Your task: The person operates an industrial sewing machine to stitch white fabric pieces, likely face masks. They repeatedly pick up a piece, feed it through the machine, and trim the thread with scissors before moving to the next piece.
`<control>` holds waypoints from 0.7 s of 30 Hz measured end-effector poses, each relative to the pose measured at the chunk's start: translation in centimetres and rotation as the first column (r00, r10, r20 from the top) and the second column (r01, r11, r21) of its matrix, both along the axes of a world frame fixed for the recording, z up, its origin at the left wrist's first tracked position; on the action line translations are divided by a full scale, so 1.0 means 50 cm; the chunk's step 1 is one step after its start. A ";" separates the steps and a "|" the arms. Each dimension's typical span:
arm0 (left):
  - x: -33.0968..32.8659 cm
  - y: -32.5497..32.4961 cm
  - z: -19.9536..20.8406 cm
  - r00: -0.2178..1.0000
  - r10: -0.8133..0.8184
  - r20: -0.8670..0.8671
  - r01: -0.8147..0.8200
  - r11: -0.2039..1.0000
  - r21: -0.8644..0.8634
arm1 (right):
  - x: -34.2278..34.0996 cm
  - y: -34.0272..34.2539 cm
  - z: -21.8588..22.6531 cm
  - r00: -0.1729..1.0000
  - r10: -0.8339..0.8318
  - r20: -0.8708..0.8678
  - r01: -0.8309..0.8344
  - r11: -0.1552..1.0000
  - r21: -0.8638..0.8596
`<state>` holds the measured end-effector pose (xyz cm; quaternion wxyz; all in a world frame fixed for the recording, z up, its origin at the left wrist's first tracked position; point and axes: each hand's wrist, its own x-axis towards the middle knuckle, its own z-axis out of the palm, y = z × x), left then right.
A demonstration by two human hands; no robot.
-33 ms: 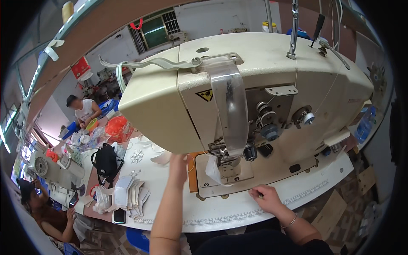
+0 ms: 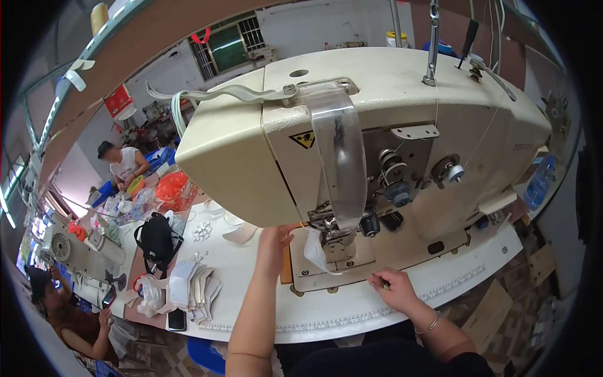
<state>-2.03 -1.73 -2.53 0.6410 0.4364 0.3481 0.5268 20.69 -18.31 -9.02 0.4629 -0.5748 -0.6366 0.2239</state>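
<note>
A large cream industrial sewing machine (image 2: 239,157) fills the middle, with a clear plastic guard (image 2: 342,163) over its needle area. My left hand (image 2: 274,244) is at the left of the sewing head, fingers curled together close to the needle area; what they pinch is too small to make out. A white fabric piece (image 2: 314,251) hangs curved under the presser area, right of those fingers. Over the front edge of the machine bed, my right hand (image 2: 394,288) is closed around a small dark and yellowish item, mostly hidden in the fingers.
Left on the white table (image 2: 245,308) lie a stack of pale cut pieces (image 2: 191,286), a phone (image 2: 177,320), a black bag (image 2: 158,240) and small white bits (image 2: 201,231). A ruler strip (image 2: 352,319) follows the front edge. Two people sit farther left.
My left hand has shifted right and slightly up, nearer the needle area. A thin yellowish loop beside its fingers no longer shows. My right hand has barely moved.
</note>
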 end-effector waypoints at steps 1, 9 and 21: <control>0.014 -0.029 0.013 0.996 -0.077 0.052 0.080 0.994 -0.068 | -0.002 0.010 0.013 1.000 -0.013 -0.027 0.014 1.000 0.020; 0.031 -0.020 0.000 0.951 -0.308 -0.035 0.309 0.951 0.011 | -0.032 0.112 0.125 0.907 -0.115 -0.404 0.199 0.965 0.172; 0.064 -0.101 0.006 0.931 -0.254 0.262 0.288 0.952 -0.101 | -0.024 0.169 0.147 0.733 -0.058 -0.678 0.132 0.990 0.058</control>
